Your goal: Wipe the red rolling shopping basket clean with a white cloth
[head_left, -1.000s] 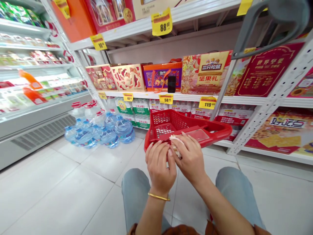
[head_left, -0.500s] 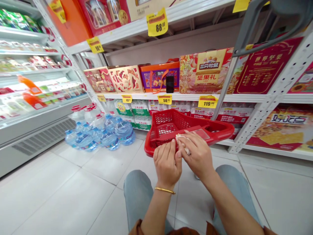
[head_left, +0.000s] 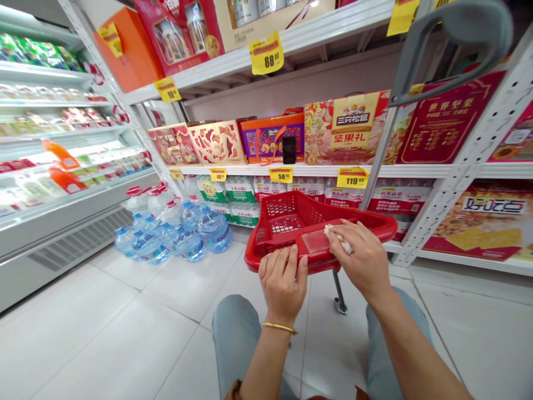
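Observation:
A red plastic shopping cart basket (head_left: 252, 251) with latticed sides stands in front of my knees. My left hand (head_left: 283, 286) has its fingers wrapped over the near rim. A crumpled white cloth or tissue (head_left: 343, 243) is pinched in my right hand (head_left: 363, 256) and rests against the rim, right of a clear rectangular panel (head_left: 315, 241). Both hands are closed. The undersides of the fingers and part of the cloth are hidden.
A grey handle (head_left: 402, 61) on a metal pole rises at right. A caster wheel (head_left: 340, 305) shows below the basket. Large water bottles (head_left: 214, 228) stand on the floor at left, beside a chiller (head_left: 83, 228). Boxed goods (head_left: 350, 130) fill the shelf ahead, with a black phone-like object (head_left: 288, 150).
My right hand has moved right along the rim with the cloth, away from my left hand, uncovering the clear panel. My left hand stays on the rim. The view has shifted slightly.

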A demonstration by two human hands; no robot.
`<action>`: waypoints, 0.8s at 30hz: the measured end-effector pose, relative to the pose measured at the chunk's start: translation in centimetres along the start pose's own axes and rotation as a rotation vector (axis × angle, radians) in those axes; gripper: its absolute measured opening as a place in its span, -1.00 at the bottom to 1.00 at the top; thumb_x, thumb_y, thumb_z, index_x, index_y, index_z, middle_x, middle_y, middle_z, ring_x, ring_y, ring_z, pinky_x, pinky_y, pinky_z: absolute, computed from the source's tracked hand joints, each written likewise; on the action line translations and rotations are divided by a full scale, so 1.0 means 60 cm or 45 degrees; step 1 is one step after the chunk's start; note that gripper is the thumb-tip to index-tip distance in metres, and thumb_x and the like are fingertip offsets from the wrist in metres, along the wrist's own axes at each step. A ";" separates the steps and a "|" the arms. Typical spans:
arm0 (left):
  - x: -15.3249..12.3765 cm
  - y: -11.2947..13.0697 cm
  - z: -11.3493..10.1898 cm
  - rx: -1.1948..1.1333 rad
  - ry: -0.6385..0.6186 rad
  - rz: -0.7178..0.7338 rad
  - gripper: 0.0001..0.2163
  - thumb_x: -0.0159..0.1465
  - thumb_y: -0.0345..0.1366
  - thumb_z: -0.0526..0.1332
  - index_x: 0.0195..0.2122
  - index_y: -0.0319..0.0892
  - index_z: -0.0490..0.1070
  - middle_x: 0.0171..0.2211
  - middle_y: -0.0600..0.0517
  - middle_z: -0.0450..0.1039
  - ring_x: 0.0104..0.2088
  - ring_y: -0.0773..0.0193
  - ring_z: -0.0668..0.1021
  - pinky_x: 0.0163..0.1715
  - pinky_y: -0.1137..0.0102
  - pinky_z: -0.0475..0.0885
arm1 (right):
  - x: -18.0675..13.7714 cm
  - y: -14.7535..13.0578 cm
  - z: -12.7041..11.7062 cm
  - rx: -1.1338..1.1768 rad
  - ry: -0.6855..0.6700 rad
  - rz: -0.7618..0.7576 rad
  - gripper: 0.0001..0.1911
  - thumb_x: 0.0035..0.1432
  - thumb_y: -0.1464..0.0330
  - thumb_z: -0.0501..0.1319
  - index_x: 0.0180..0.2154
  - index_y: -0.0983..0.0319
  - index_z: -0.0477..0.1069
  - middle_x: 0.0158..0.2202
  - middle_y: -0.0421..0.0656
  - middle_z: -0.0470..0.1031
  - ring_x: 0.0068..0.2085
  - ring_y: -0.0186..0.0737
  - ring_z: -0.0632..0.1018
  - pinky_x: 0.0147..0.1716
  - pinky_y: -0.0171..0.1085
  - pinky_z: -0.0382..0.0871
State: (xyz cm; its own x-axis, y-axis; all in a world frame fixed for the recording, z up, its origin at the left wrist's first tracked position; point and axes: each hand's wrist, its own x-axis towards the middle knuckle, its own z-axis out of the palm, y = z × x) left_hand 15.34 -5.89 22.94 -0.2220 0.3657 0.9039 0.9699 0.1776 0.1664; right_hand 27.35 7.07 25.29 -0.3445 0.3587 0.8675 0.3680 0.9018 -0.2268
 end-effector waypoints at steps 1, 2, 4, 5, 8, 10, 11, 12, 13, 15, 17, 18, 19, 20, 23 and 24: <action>0.000 0.001 0.000 -0.005 -0.001 -0.005 -0.81 0.29 -0.32 0.18 -0.11 -0.21 0.49 -0.22 -0.09 0.59 -0.19 0.17 0.56 -0.09 0.24 0.31 | 0.000 0.004 0.000 -0.021 0.014 0.014 -0.81 0.21 0.30 0.16 -0.24 0.23 0.50 -0.23 -0.11 0.60 -0.07 -0.06 0.56 0.07 -0.01 0.35; 0.001 0.003 0.000 -0.009 -0.001 -0.014 -0.82 0.29 -0.33 0.18 -0.12 -0.21 0.49 -0.22 -0.09 0.59 -0.19 0.17 0.56 -0.08 0.24 0.31 | 0.000 0.007 -0.001 -0.040 0.029 0.029 -0.81 0.21 0.29 0.16 -0.24 0.24 0.50 -0.24 -0.10 0.60 -0.08 -0.06 0.57 0.07 -0.01 0.36; 0.003 0.008 -0.001 -0.012 -0.005 -0.046 -0.82 0.29 -0.33 0.18 -0.14 -0.22 0.49 -0.22 -0.09 0.59 -0.19 0.17 0.55 -0.08 0.23 0.31 | 0.000 0.008 0.000 -0.066 0.055 0.051 -0.80 0.22 0.29 0.15 -0.23 0.24 0.49 -0.23 -0.09 0.60 -0.10 -0.07 0.57 0.06 -0.02 0.37; 0.003 0.011 -0.002 -0.008 -0.011 -0.070 -0.82 0.28 -0.33 0.17 -0.14 -0.23 0.50 -0.22 -0.09 0.58 -0.19 0.16 0.54 -0.07 0.23 0.30 | 0.001 0.006 0.001 -0.075 0.064 0.053 -0.80 0.22 0.30 0.15 -0.22 0.25 0.49 -0.23 -0.09 0.60 -0.11 -0.08 0.58 0.06 -0.03 0.37; 0.006 0.020 -0.003 0.008 -0.041 -0.166 -0.81 0.29 -0.32 0.15 -0.15 -0.23 0.50 -0.24 -0.10 0.57 -0.19 0.15 0.53 -0.04 0.20 0.28 | 0.002 -0.007 0.003 -0.096 0.074 0.033 -0.80 0.23 0.32 0.13 -0.19 0.26 0.48 -0.23 -0.08 0.60 -0.14 -0.11 0.58 0.04 -0.08 0.39; 0.007 0.024 -0.005 0.020 -0.067 -0.209 -0.79 0.30 -0.32 0.13 -0.13 -0.23 0.50 -0.25 -0.10 0.56 -0.19 0.14 0.52 -0.01 0.17 0.26 | 0.003 -0.017 0.004 -0.100 0.067 0.009 -0.79 0.24 0.33 0.11 -0.16 0.26 0.46 -0.22 -0.07 0.60 -0.16 -0.13 0.58 0.02 -0.11 0.40; 0.008 0.026 -0.006 0.031 -0.078 -0.214 -0.77 0.30 -0.32 0.12 -0.11 -0.23 0.50 -0.25 -0.09 0.55 -0.18 0.14 0.51 0.00 0.16 0.25 | 0.003 -0.022 0.004 -0.097 0.063 -0.001 -0.77 0.25 0.33 0.11 -0.13 0.27 0.45 -0.21 -0.06 0.59 -0.17 -0.13 0.58 0.01 -0.11 0.41; 0.009 0.028 -0.007 0.046 -0.089 -0.212 -0.76 0.30 -0.32 0.12 -0.08 -0.21 0.50 -0.25 -0.09 0.55 -0.18 0.14 0.51 0.02 0.15 0.24 | 0.003 -0.026 0.004 -0.090 0.059 -0.008 -0.76 0.25 0.33 0.10 -0.10 0.27 0.43 -0.19 -0.05 0.59 -0.17 -0.13 0.57 0.00 -0.12 0.41; 0.010 0.030 -0.008 0.063 -0.099 -0.210 -0.75 0.30 -0.32 0.12 -0.06 -0.20 0.49 -0.24 -0.09 0.55 -0.18 0.14 0.51 0.03 0.13 0.23 | 0.003 -0.031 0.005 -0.079 0.055 -0.012 -0.74 0.25 0.33 0.10 -0.08 0.27 0.42 -0.18 -0.04 0.58 -0.16 -0.13 0.57 0.00 -0.12 0.41; 0.012 0.034 -0.010 0.096 -0.122 -0.215 -0.75 0.31 -0.33 0.10 -0.05 -0.17 0.50 -0.23 -0.08 0.55 -0.17 0.14 0.52 0.08 0.09 0.18 | 0.001 -0.039 0.006 -0.046 0.042 -0.018 -0.74 0.25 0.32 0.10 -0.07 0.27 0.41 -0.17 -0.04 0.58 -0.16 -0.13 0.57 0.00 -0.11 0.41; 0.014 0.040 -0.012 0.121 -0.144 -0.241 -0.76 0.31 -0.33 0.10 -0.08 -0.16 0.51 -0.21 -0.09 0.55 -0.15 0.14 0.53 0.15 0.03 0.09 | -0.001 -0.049 0.007 -0.004 0.019 -0.020 -0.74 0.25 0.31 0.10 -0.08 0.26 0.41 -0.18 -0.05 0.58 -0.15 -0.12 0.57 0.03 -0.09 0.39; 0.014 0.042 -0.012 0.130 -0.150 -0.254 -0.76 0.31 -0.34 0.10 -0.09 -0.17 0.52 -0.19 -0.10 0.56 -0.13 0.12 0.54 0.18 0.00 0.05 | -0.002 -0.054 0.008 0.021 0.003 -0.024 -0.75 0.25 0.30 0.10 -0.09 0.26 0.41 -0.17 -0.05 0.58 -0.14 -0.12 0.57 0.04 -0.08 0.39; 0.014 0.043 -0.011 0.132 -0.153 -0.257 -0.76 0.31 -0.34 0.10 -0.10 -0.18 0.51 -0.17 -0.11 0.56 -0.10 0.10 0.53 0.20 -0.02 0.02 | -0.003 -0.060 0.010 0.047 -0.017 -0.032 -0.74 0.26 0.30 0.10 -0.09 0.26 0.42 -0.16 -0.04 0.58 -0.13 -0.12 0.57 0.04 -0.08 0.39; 0.014 0.043 -0.010 0.121 -0.150 -0.247 -0.76 0.31 -0.35 0.09 -0.09 -0.21 0.51 -0.14 -0.12 0.56 -0.06 0.08 0.53 0.21 -0.02 0.00 | -0.003 -0.065 0.011 0.073 -0.039 -0.045 -0.74 0.26 0.30 0.10 -0.08 0.27 0.42 -0.15 -0.04 0.58 -0.12 -0.11 0.56 0.04 -0.07 0.39; 0.008 0.036 -0.003 0.036 -0.122 -0.169 -0.73 0.32 -0.40 0.05 -0.05 -0.27 0.48 -0.06 -0.15 0.54 0.01 0.10 0.51 0.18 0.09 0.13 | -0.006 -0.076 0.017 0.147 -0.085 -0.117 -0.73 0.25 0.33 0.10 -0.06 0.27 0.43 -0.10 -0.02 0.56 -0.03 -0.10 0.54 0.06 -0.06 0.39; 0.006 0.032 0.000 0.011 -0.113 -0.140 -0.73 0.32 -0.41 0.05 -0.04 -0.27 0.46 -0.05 -0.14 0.54 -0.01 0.12 0.52 0.14 0.15 0.20 | -0.007 -0.078 0.018 0.165 -0.088 -0.137 -0.74 0.25 0.35 0.10 -0.07 0.26 0.44 -0.09 -0.03 0.56 -0.01 -0.11 0.53 0.07 -0.06 0.38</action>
State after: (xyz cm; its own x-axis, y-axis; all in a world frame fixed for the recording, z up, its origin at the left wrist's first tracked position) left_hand 17.13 -5.42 23.58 -0.3355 0.4228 0.8418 0.9384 0.2286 0.2592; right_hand 24.84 2.97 25.50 -0.4361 0.2702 0.8584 0.2127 0.9578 -0.1935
